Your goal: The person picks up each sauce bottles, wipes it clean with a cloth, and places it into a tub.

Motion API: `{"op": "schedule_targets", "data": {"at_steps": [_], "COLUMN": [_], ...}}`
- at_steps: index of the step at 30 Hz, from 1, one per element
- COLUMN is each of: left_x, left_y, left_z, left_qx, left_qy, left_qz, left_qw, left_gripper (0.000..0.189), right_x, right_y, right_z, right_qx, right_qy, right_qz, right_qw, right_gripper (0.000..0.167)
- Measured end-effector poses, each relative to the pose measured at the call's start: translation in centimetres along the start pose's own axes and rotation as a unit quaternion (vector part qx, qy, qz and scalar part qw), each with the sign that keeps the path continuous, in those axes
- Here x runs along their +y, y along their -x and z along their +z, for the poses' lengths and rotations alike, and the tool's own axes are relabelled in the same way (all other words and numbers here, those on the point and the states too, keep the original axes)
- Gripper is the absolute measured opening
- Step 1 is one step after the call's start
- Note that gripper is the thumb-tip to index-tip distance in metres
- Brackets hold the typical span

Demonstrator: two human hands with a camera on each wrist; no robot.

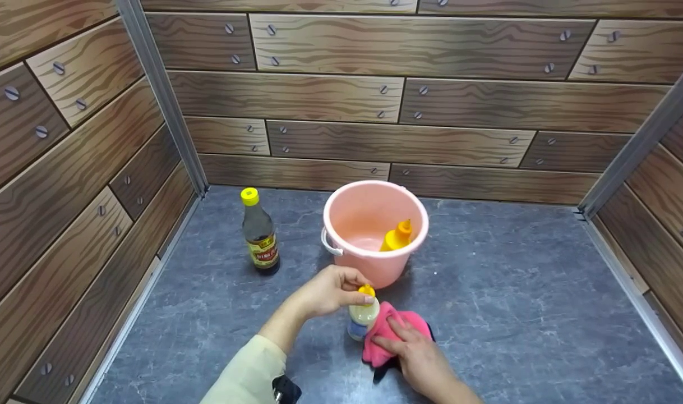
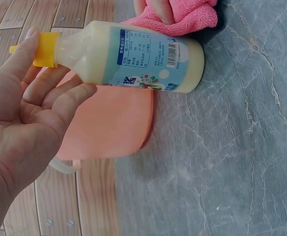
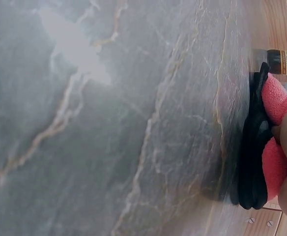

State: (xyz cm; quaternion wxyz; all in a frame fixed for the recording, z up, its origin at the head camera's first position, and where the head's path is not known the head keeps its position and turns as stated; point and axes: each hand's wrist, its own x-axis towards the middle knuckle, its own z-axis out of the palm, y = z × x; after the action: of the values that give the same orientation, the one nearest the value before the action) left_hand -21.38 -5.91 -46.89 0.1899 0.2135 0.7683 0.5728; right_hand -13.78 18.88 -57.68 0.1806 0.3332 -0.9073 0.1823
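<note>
A squeeze bottle of pale yellow contents, with a blue label and a yellow cap, stands upright on the floor in front of the bucket. My left hand pinches the cap between thumb and fingers. Against the bottle's right side lies a pink cloth with a black underside. The fingers of my right hand spread over the cloth and hold it near the bottle's lower part. In the right wrist view a digit sinks into a fold of the cloth.
Just behind the hands stands a pink bucket with a white handle, holding a yellow bottle with an orange nozzle. A dark sauce bottle with a yellow cap is to the left. Wood-patterned walls enclose the grey marbled floor.
</note>
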Motion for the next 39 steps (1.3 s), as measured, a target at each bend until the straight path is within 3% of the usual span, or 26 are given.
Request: {"op": "schedule_targets", "data": {"at_steps": [15, 26, 31, 39], "left_x": [-0.2, -0.2, -0.2, -0.2], "left_y": [-0.1, -0.1, -0.2, -0.3], "left_z": [0.0, 0.0, -0.2, -0.6], "left_qx": [0.000, -0.018, -0.030, -0.041], "left_qy": [-0.009, -0.029, -0.046, -0.039], "left_qz": [-0.001, 0.017, 0.031, 0.018], "left_qw": [1.0000, 0.9993, 0.9980, 0.9982], "left_gripper": [0.014, 0.017, 0.019, 0.021], "right_x": [0.2, 1.1, 1.4, 1.5], "right_y": [0.0, 0.6, 1.0, 1.6], "right_z": [-0.3, -0.7, -1.4, -2.0], "right_qx": [-0.021, 0.085, 0.093, 0.101], "right_qy": [0.001, -0.005, -0.012, -0.021], "right_qz": [0.061, 0.077, 0.093, 0.101], "right_qw": [0.9979, 0.9934, 0.9912, 0.9896], "right_gripper": [0.055, 0.067, 0.074, 0.080]}}
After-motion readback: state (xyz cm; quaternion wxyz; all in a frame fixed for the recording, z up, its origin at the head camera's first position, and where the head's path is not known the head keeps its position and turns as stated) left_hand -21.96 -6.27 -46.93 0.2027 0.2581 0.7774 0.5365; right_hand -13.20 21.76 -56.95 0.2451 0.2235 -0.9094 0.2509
